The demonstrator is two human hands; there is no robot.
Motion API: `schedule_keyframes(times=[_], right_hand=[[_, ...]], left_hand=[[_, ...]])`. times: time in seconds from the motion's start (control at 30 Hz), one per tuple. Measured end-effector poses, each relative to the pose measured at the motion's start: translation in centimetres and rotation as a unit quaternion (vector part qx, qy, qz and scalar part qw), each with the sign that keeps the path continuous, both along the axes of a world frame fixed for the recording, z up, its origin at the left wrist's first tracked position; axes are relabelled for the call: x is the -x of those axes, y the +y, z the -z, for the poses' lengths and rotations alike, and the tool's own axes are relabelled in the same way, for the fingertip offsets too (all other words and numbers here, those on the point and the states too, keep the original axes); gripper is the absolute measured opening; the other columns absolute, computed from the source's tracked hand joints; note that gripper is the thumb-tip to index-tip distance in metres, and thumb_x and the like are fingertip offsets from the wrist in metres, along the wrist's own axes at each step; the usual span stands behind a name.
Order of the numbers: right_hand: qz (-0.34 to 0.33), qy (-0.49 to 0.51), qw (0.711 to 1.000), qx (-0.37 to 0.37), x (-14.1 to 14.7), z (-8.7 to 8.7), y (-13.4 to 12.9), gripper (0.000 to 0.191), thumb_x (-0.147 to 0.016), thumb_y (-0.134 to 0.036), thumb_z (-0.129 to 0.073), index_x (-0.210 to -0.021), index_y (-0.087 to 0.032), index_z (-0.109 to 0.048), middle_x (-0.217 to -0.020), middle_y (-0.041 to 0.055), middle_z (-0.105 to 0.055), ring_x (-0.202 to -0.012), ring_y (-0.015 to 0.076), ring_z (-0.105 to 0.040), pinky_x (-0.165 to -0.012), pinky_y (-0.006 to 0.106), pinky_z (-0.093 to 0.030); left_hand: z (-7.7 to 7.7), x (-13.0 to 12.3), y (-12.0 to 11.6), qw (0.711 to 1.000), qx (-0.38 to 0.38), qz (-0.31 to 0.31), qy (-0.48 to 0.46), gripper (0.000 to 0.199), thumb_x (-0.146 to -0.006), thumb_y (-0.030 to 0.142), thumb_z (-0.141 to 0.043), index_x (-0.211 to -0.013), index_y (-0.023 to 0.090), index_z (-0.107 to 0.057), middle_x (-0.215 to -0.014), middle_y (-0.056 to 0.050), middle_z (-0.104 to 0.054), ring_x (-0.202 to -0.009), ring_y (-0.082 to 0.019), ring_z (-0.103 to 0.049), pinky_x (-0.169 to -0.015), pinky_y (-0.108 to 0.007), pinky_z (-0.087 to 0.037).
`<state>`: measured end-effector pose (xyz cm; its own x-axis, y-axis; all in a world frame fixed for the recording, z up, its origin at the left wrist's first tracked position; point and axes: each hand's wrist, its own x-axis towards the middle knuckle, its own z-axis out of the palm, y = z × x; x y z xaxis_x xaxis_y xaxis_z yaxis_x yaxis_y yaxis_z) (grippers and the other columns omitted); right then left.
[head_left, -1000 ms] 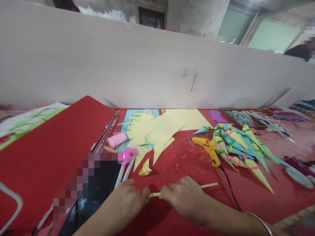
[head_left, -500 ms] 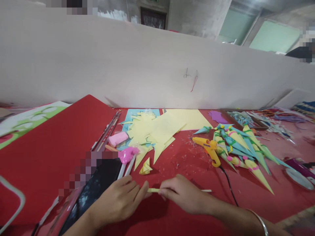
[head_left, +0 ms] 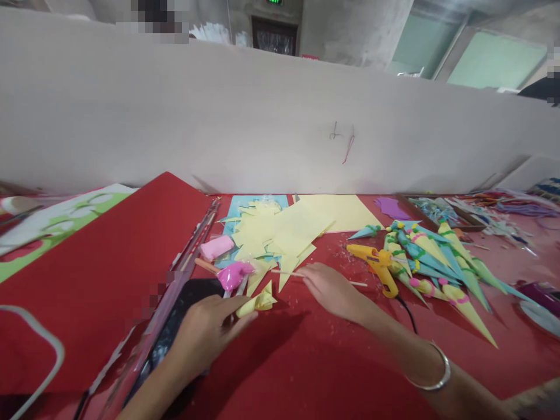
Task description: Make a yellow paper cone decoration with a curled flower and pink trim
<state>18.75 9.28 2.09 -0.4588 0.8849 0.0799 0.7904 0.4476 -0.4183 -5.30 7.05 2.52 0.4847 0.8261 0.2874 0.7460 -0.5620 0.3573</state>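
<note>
The left hand [head_left: 210,326] clamps rolled yellow paper [head_left: 247,307]; the right hand [head_left: 331,291] pinches a thin stick [head_left: 286,273], glue gun [head_left: 378,267] right of that grip.

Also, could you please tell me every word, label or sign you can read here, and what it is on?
"EXIT": on the green sign above the dark door, cut off at the picture's top edge.
Red strip beyond the white board: too small and blurred to read.
Folded yellow paper, stick, glue gun: no readable text.
</note>
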Motion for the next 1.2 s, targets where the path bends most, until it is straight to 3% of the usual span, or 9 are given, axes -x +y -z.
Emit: schedule_keyframes(times=[0.07,0.17,0.23,0.33,0.43,0.6,0.83,1.03,1.2], right_hand=[[0.031,-0.004,0.999,-0.036,0.5,0.7,0.9,0.035,-0.084,-0.005,-0.033,-0.113,-0.013,-0.050,-0.105,0.0119,-0.057,-0.097,0.0205,-0.049,-0.081,0.033,-0.037],[0.060,0.048,0.995,-0.071,1.1,0.8,1.0,0.039,-0.081,-0.009,-0.042,-0.120,-0.016,-0.043,-0.113,0.0125,-0.051,-0.107,0.0247,-0.043,-0.090,0.041,-0.033],[0.038,0.147,0.987,-0.051,1.4,0.3,0.2,0.034,-0.082,-0.016,-0.046,-0.116,-0.019,-0.044,-0.111,0.0094,-0.051,-0.105,0.0219,-0.044,-0.091,0.039,-0.035],[0.013,0.306,0.952,0.025,1.9,-0.6,-1.6,0.021,-0.084,-0.020,-0.044,-0.105,-0.021,-0.048,-0.092,0.0033,-0.055,-0.087,0.0148,-0.053,-0.080,0.029,-0.043],[0.002,0.365,0.929,0.059,2.4,-1.0,-3.0,0.011,-0.080,-0.019,-0.050,-0.091,-0.020,-0.052,-0.082,0.0004,-0.055,-0.077,0.0128,-0.053,-0.072,0.025,-0.044],[0.012,0.351,0.934,0.056,2.3,-0.7,-3.5,0.009,-0.080,-0.017,-0.050,-0.072,-0.018,-0.054,-0.072,-0.0011,-0.052,-0.069,0.0115,-0.051,-0.064,0.023,-0.042],[0.017,0.363,0.929,0.065,1.5,0.4,-3.6,0.004,-0.079,-0.017,-0.053,-0.082,-0.018,-0.054,-0.076,0.0004,-0.057,-0.071,0.0122,-0.054,-0.067,0.024,-0.044],[-0.052,0.327,0.943,0.024,1.1,0.9,-3.9,0.005,-0.080,-0.019,-0.053,-0.082,-0.018,-0.057,-0.078,0.0019,-0.057,-0.073,0.0121,-0.054,-0.066,0.023,-0.044],[-0.087,0.242,0.966,-0.022,1.0,1.3,-4.0,0.017,-0.085,-0.023,-0.047,-0.091,-0.018,-0.063,-0.083,0.0047,-0.058,-0.076,0.0135,-0.053,-0.068,0.024,-0.043]], left_hand=[[-0.4,-1.2,-0.5,0.980,0.167,0.025,-0.105,0.036,-0.085,0.039,-0.038,-0.067,0.016,-0.059,-0.051,0.002,-0.054,-0.045,-0.009,-0.047,-0.045,-0.018,-0.033],[-0.3,-2.8,-1.2,0.901,0.343,0.032,-0.265,0.038,-0.083,0.047,-0.036,-0.081,0.015,-0.057,-0.052,0.005,-0.049,-0.040,-0.007,-0.043,-0.043,-0.018,-0.036],[0.1,-3.6,-1.4,0.857,0.397,0.026,-0.329,0.040,-0.081,0.050,-0.038,-0.089,0.015,-0.055,-0.053,0.005,-0.047,-0.039,-0.007,-0.041,-0.041,-0.018,-0.035],[0.4,-4.5,-1.5,0.830,0.421,0.014,-0.365,0.036,-0.081,0.048,-0.039,-0.082,0.016,-0.055,-0.055,0.004,-0.049,-0.040,-0.007,-0.042,-0.042,-0.019,-0.035],[0.1,-5.2,-1.8,0.834,0.421,0.027,-0.357,0.033,-0.082,0.042,-0.040,-0.066,0.017,-0.054,-0.057,0.003,-0.052,-0.045,-0.008,-0.045,-0.047,-0.020,-0.039],[-0.2,-5.8,-2.5,0.850,0.424,0.054,-0.308,0.028,-0.084,0.033,-0.034,-0.076,0.019,-0.057,-0.064,0.001,-0.056,-0.053,-0.011,-0.049,-0.053,-0.020,-0.043],[1.7,-5.5,-2.0,0.952,0.269,0.042,-0.143,0.030,-0.085,0.030,-0.027,-0.067,0.018,-0.049,-0.065,0.000,-0.056,-0.061,-0.014,-0.050,-0.060,-0.024,-0.041],[1.8,-5.3,-1.4,0.974,0.221,-0.015,-0.045,0.034,-0.086,0.029,-0.021,-0.061,0.019,-0.043,-0.059,-0.003,-0.055,-0.055,-0.017,-0.050,-0.054,-0.027,-0.037],[1.7,-5.1,-1.5,0.977,0.214,0.000,-0.015,0.035,-0.086,0.027,-0.021,-0.065,0.019,-0.048,-0.063,-0.005,-0.059,-0.056,-0.017,-0.053,-0.053,-0.026,-0.036]])
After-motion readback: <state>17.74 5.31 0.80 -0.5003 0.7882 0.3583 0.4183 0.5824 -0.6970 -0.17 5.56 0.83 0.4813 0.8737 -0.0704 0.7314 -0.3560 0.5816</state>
